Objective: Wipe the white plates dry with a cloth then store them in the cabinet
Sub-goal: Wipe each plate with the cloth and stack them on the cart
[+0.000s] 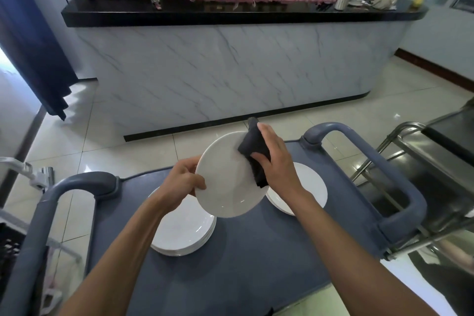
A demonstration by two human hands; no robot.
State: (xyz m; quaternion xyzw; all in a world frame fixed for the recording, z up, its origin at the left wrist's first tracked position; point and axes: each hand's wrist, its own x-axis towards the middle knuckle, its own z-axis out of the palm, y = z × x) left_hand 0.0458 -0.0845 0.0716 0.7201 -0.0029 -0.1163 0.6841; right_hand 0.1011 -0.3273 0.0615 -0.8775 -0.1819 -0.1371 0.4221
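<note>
Wiping a plate dry over the cart.

My right hand [275, 159] presses the folded dark grey cloth [254, 151] flat on the round white plate [225, 182], fingers wrapped round the cloth; my left hand [183, 182] pinches the plate's left rim, tilting it above the blue-grey cart [251, 259]. Best to sweep right out to the rim and keep that pinch firm. White plate stacks [179, 233] wait below.
</note>
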